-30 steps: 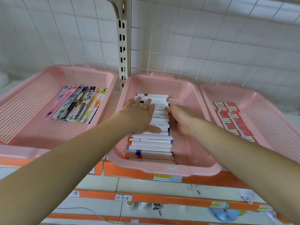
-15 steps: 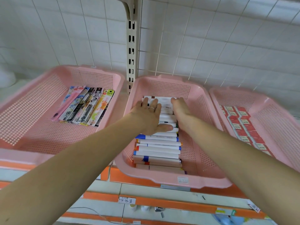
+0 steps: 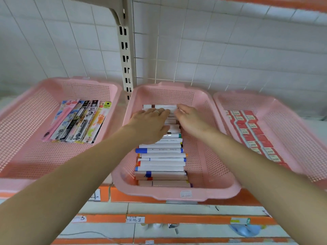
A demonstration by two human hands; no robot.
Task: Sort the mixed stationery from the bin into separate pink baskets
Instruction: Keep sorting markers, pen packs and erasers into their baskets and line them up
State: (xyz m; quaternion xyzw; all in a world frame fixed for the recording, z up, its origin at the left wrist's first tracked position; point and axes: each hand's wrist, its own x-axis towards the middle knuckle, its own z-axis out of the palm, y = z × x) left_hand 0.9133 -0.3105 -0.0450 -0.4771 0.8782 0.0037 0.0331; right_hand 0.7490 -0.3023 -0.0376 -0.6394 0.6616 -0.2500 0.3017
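- Now, from the head camera, three pink baskets sit side by side on a shelf (image 3: 123, 196).
- The middle basket (image 3: 203, 174) holds a row of markers (image 3: 161, 163). They lie crosswise, one next to the other.
- The left hand (image 3: 150, 124) lies flat on the far part of the row. Its fingers are straight and grab nothing.
- The right hand (image 3: 191, 119) is just beside it. Its fingers are loosely bent and touch the far markers, and I see no marker pinched in it.
- The left basket (image 3: 26, 138) holds pen packs (image 3: 79, 121). The right basket (image 3: 283, 138) holds little red and white boxes (image 3: 247, 131).
- I think the step is tidying the markers so they line up.
- The bin is not in sight. Next, I guess, the hands should press gently to even out the row, then lift off to fetch anything left to sort.
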